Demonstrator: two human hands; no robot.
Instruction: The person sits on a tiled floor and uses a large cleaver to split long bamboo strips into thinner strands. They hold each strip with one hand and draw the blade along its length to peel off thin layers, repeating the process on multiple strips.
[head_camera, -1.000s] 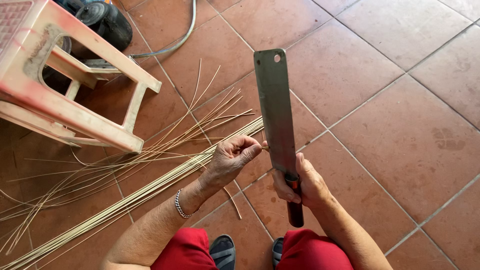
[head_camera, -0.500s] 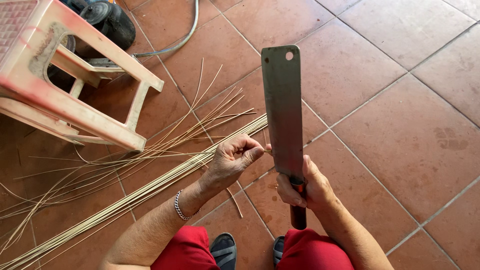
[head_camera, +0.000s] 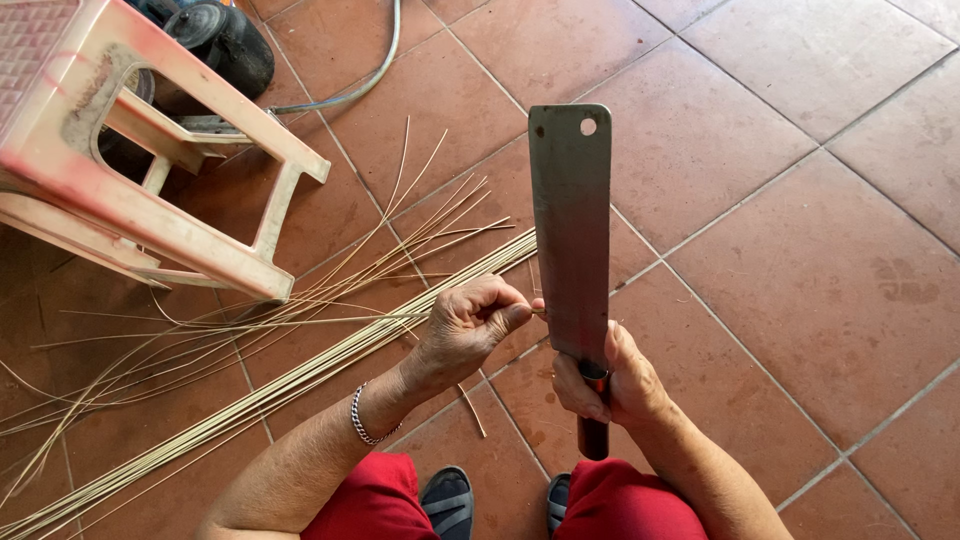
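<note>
My right hand (head_camera: 612, 382) grips the dark handle of a long flat-bladed knife (head_camera: 571, 230), blade pointing away from me over the tiled floor. My left hand (head_camera: 472, 322), with a silver bracelet on the wrist, pinches a thin bamboo strip (head_camera: 340, 320) against the blade's left edge. A long bundle of pale bamboo strips (head_camera: 300, 375) lies on the floor to the left of my hands, running diagonally. Loose thin slivers fan out beyond it.
A pink-and-cream plastic stool (head_camera: 130, 180) lies tipped at the upper left. Behind it sit a black round object (head_camera: 225, 40) and a grey hose (head_camera: 375, 70). My red-trousered knees and dark sandals (head_camera: 450, 495) are at the bottom edge.
The knife blade has shifted slightly right and more upright. My left hand has closed tighter on the strip at the blade's edge.
</note>
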